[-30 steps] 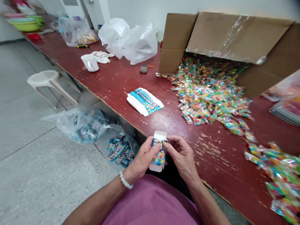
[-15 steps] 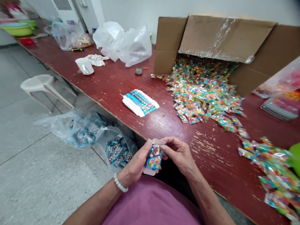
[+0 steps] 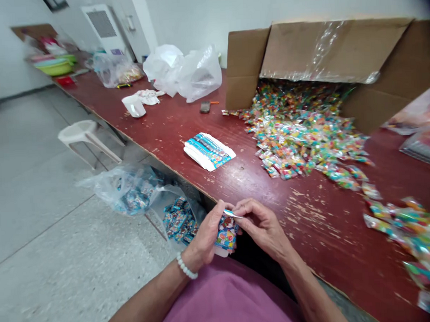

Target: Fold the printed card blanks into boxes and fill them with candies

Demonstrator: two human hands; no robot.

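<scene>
A small printed candy box, blue with colourful pictures, is held upright over my lap at the table's edge. My left hand wraps its left side, thumb near the top. With thumb and fingers, my right hand pinches the top flap, which is folded over towards the front. The box's lower end shows a pale flap. Beyond my hands, a stack of flat blue printed cartons lies on the red table.
A tipped cardboard box spills wrapped candies across the right side. Below the table edge, plastic bags hold filled blue boxes. A white mug, a brush, clear bags and a white stool stand farther off.
The top flap has been bent down, its blue printed side now showing. Both hands stay on the box. The whole view has shifted, so things sit farther right.
</scene>
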